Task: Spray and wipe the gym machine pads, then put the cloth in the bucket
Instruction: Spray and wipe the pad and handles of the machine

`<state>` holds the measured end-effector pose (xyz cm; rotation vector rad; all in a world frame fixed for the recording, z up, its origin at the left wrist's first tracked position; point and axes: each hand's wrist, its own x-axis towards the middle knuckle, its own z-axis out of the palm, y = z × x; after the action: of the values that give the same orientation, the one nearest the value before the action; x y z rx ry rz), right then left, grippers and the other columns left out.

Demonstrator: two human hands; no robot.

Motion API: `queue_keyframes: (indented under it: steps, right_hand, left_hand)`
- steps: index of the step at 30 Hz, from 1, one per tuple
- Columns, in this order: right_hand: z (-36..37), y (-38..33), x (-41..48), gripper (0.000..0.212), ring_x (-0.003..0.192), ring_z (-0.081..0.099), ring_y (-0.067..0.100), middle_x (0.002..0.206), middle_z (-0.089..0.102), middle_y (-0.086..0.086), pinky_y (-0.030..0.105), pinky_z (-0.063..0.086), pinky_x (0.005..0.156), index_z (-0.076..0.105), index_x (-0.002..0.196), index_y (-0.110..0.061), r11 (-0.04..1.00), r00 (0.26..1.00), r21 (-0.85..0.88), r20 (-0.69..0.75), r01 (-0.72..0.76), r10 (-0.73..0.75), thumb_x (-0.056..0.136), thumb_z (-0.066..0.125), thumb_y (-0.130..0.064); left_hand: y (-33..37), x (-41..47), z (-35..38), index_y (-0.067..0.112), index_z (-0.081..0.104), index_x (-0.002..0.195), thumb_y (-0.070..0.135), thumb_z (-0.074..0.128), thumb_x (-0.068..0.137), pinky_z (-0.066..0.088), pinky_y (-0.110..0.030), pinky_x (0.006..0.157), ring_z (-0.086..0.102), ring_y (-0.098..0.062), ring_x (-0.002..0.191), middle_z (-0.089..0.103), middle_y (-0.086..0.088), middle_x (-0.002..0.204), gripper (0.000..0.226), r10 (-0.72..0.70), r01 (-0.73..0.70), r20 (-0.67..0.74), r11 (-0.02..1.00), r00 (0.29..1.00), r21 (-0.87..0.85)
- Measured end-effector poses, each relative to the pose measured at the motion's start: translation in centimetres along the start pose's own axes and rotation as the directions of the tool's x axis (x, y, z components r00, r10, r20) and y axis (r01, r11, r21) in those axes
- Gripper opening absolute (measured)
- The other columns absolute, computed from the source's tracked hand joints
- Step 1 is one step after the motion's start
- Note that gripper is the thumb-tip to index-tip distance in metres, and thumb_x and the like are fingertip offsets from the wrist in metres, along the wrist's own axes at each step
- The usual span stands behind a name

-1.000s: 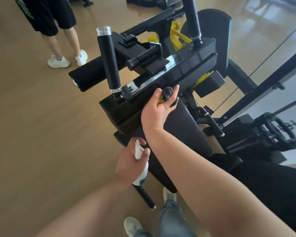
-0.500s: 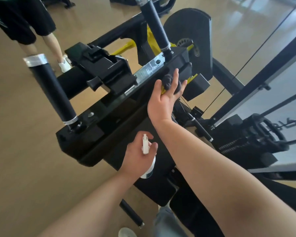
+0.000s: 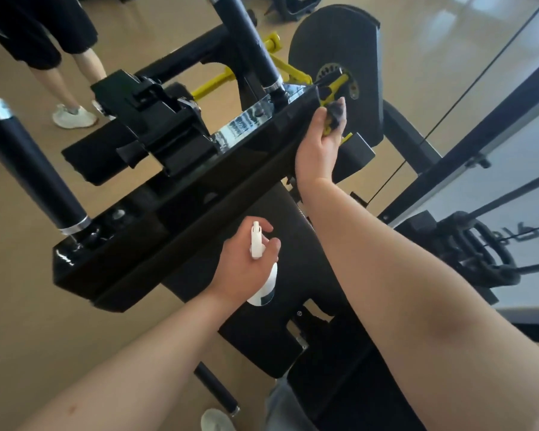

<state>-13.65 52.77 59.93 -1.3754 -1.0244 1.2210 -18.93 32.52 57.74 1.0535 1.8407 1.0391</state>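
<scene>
The right hand (image 3: 319,147) is at the far end of the long black pad (image 3: 218,194) of the gym machine. Its fingers (image 3: 343,104) are curled round a dark cloth (image 3: 336,115) with a bit of yellow showing, bunching it against that end of the pad; the view is blurred there, so I cannot tell how much of the cloth touches the padding.

The left hand (image 3: 243,269) is just below the middle of the pad. It grips a white spray bottle (image 3: 259,247) with its fingers (image 3: 274,245) wrapped round the neck. The nozzle points up towards the pad.

A black grip handle (image 3: 35,169) with silver collars stands up from the near end of the pad, and a second one (image 3: 249,42) from the far end. Beyond the far end are a yellow lever (image 3: 333,85) and a round black cover (image 3: 349,42). Past the pad, on the tan floor (image 3: 28,337), another person stands in dark shorts (image 3: 44,29) and white trainers (image 3: 73,116).
</scene>
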Motion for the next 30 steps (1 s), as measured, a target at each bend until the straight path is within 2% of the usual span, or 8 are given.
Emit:
queue_keyframes:
  steps: [3, 5, 9, 12, 16, 19, 23, 30]
  right_hand:
    - [0.0, 0.8, -4.3, 0.068, 0.146, 0.032, 0.014, 0.158, 0.029, -0.015, 0.037, 0.021, 0.122, 0.006, 0.164, -0.044, 0.997, 0.994, 0.057, 0.100, -0.047, 0.042, 0.109, 0.046, -0.043]
    - [0.2, 2.3, -7.0, 0.076, 0.146, 0.027, 0.011, 0.158, 0.025, -0.014, 0.028, 0.017, 0.115, -0.012, 0.165, -0.034, 0.980, 0.959, 0.038, 0.218, -0.196, 0.183, 0.110, 0.038, -0.049]
    - [0.8, 2.8, -5.4, 0.101, 0.156, 0.023, 0.023, 0.171, 0.018, -0.005, 0.040, 0.015, 0.128, -0.022, 0.162, -0.031, 0.900, 0.874, 0.071, 0.283, -0.430, 0.396, 0.095, 0.036, -0.077]
    - [0.7, 2.6, -3.2, 0.116, 0.155, 0.025, 0.017, 0.171, 0.016, -0.015, 0.047, 0.017, 0.129, -0.017, 0.162, -0.042, 0.953, 0.948, 0.112, 0.182, -0.282, 0.260, 0.076, 0.046, -0.088]
    - [0.0, 1.5, -2.0, 0.061, 0.155, 0.021, 0.026, 0.167, 0.015, -0.010, 0.059, 0.023, 0.126, 0.022, 0.142, -0.076, 0.997, 0.990, 0.066, 0.128, 0.048, -0.056, 0.090, 0.054, -0.065]
    - [-0.2, 1.5, -3.8, 0.049, 0.159, 0.011, 0.028, 0.169, 0.000, -0.014, 0.056, 0.021, 0.128, 0.033, 0.127, -0.082, 0.984, 0.967, 0.036, 0.184, 0.173, -0.177, 0.099, 0.055, -0.048]
    - [-0.2, 1.8, -8.6, 0.049, 0.160, -0.004, 0.022, 0.169, -0.021, -0.018, 0.022, 0.010, 0.117, 0.030, 0.137, -0.066, 0.989, 0.943, -0.033, 0.308, 0.147, -0.130, 0.109, 0.050, -0.031]
    - [1.7, 2.1, -15.4, 0.055, 0.160, 0.001, 0.020, 0.172, -0.009, -0.010, 0.038, 0.010, 0.125, 0.014, 0.148, -0.065, 1.000, 0.950, -0.020, 0.312, 0.023, -0.016, 0.111, 0.041, -0.037]
  left_hand:
    - [0.2, -0.5, -0.6, 0.040, 0.053, 0.105, 0.027, 0.066, 0.094, 0.053, -0.025, 0.079, 0.071, -0.016, 0.092, 0.071, -0.001, 0.090, 0.021, -0.037, 0.036, -0.028, 0.999, 0.999, -0.009]
    - [-0.1, -0.9, -0.9, 0.042, 0.052, 0.104, 0.025, 0.066, 0.094, 0.051, -0.024, 0.078, 0.071, -0.016, 0.093, 0.071, -0.002, 0.092, 0.024, -0.050, 0.050, -0.038, 0.999, 0.998, -0.003]
    - [-1.4, -1.4, -1.2, 0.042, 0.053, 0.103, 0.026, 0.066, 0.094, 0.051, -0.025, 0.078, 0.070, -0.018, 0.094, 0.071, -0.001, 0.093, 0.023, -0.101, 0.100, -0.075, 0.995, 0.992, -0.017]
    - [-2.2, -1.7, -1.2, 0.043, 0.054, 0.101, 0.025, 0.068, 0.094, 0.053, -0.029, 0.079, 0.071, -0.020, 0.092, 0.071, -0.001, 0.090, 0.024, -0.121, 0.118, -0.106, 0.992, 0.987, -0.037]
    - [-2.5, -2.3, -1.3, 0.043, 0.054, 0.099, 0.036, 0.063, 0.084, 0.057, -0.033, 0.081, 0.071, -0.021, 0.088, 0.069, -0.001, 0.082, 0.018, -0.088, 0.082, -0.109, 0.995, 0.990, -0.062]
    - [-2.6, -2.9, -1.5, 0.042, 0.054, 0.099, 0.039, 0.061, 0.083, 0.057, -0.035, 0.083, 0.071, -0.023, 0.089, 0.068, -0.002, 0.081, 0.018, -0.075, 0.067, -0.099, 0.994, 0.992, -0.082]
    - [-3.3, -4.0, -2.2, 0.043, 0.054, 0.101, 0.034, 0.065, 0.087, 0.057, -0.036, 0.085, 0.071, -0.022, 0.091, 0.070, -0.001, 0.085, 0.019, -0.073, 0.067, -0.091, 0.995, 0.993, -0.071]
    - [-5.3, -7.1, -5.1, 0.047, 0.052, 0.100, 0.052, 0.057, 0.077, 0.059, -0.042, 0.087, 0.071, -0.021, 0.091, 0.070, 0.000, 0.086, 0.024, -0.083, 0.073, -0.157, 0.995, 0.984, -0.068]
